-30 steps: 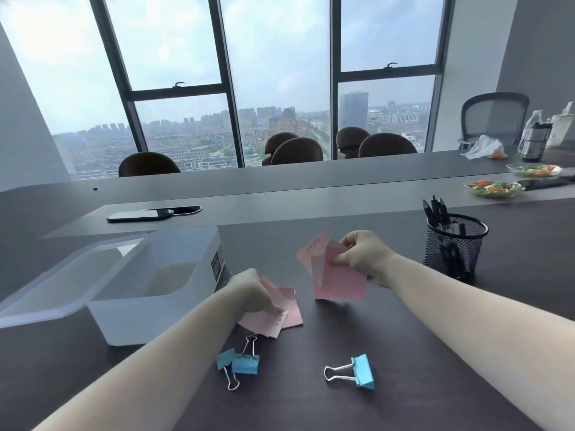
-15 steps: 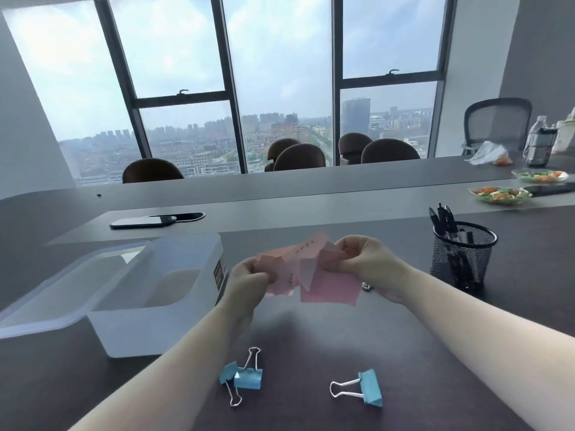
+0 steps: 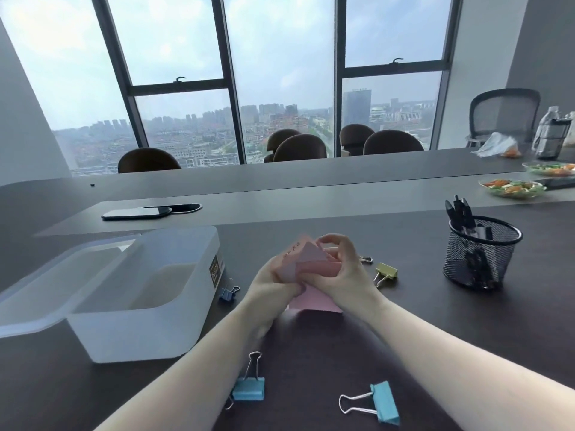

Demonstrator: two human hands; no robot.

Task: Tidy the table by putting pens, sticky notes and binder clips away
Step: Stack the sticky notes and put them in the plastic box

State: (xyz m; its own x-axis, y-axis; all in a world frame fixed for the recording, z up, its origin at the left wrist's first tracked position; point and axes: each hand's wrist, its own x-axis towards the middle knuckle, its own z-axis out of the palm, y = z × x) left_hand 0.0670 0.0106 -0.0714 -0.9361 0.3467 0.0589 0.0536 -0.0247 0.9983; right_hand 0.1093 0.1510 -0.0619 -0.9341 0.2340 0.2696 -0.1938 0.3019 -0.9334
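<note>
Both hands meet at the table's middle around a bunch of pink sticky notes [image 3: 306, 262]. My left hand [image 3: 273, 283] grips them from the left, my right hand [image 3: 340, 269] from the right. Two light blue binder clips [image 3: 249, 387] [image 3: 384, 402] lie near the front edge. A yellow binder clip [image 3: 386, 271] lies right of my right hand, a small dark blue one [image 3: 228, 293] beside the white plastic box [image 3: 174, 334]. The box stands open at the left, its lid [image 3: 37, 306] hanging off its left side. A black mesh pen holder [image 3: 480, 253] with black pens stands at the right.
A dark phone [image 3: 137, 213] lies on the raised grey strip behind the box. Plates of food [image 3: 513, 188], a bag and bottles [image 3: 552, 135] sit at the far right. Brown chair backs line the far side under the windows.
My left hand picked pink notes off the table and brought them to the ones in my right hand. Both hands now press the notes together.
</note>
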